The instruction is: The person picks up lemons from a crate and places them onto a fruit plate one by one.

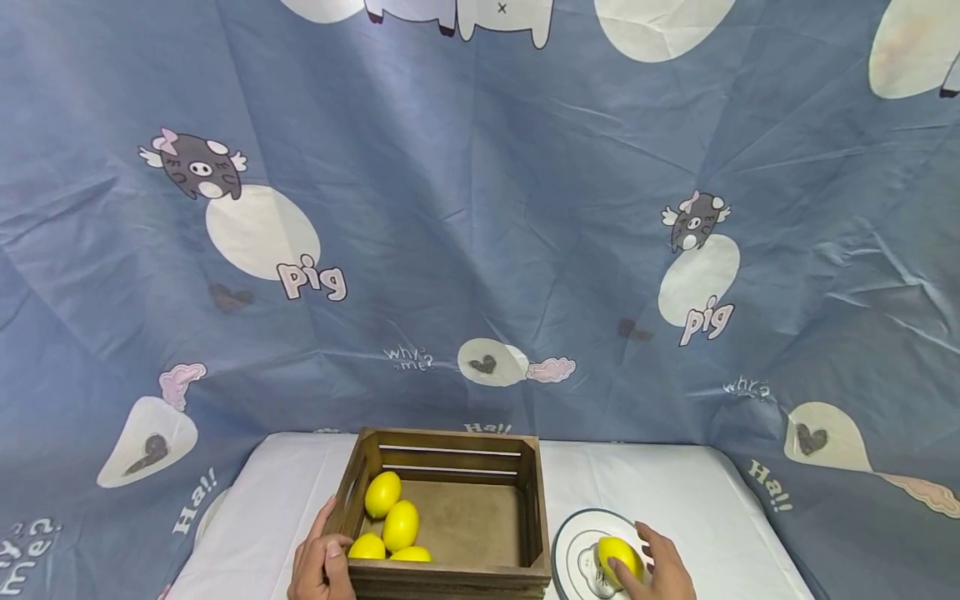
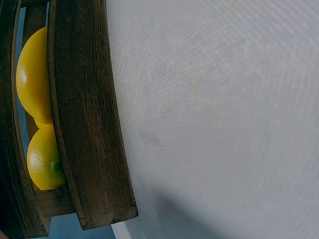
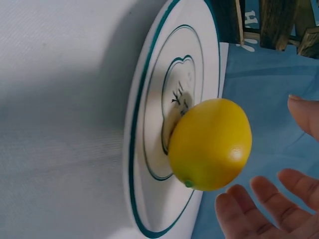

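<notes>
In the head view a brown wooden crate (image 1: 480, 572) stands at the middle front of the table. Several yellow lemons (image 1: 401, 527) lie in its left part; two lemons (image 2: 46, 158) show between the slats in the left wrist view. My left hand (image 1: 321, 567) holds the crate at its front left corner, fingers bent against the side. To the right, one lemon (image 3: 212, 144) sits on a white plate (image 3: 142, 204) with green rings. Around that lemon my right hand (image 1: 660, 567) spreads its fingers; the right wrist view shows a gap between fingertips and lemon.
A white cloth (image 1: 675, 483) covers the table, with the plate close beside the crate's right wall. Behind and at both sides hangs a blue curtain (image 1: 450, 250) printed with cartoon pigs.
</notes>
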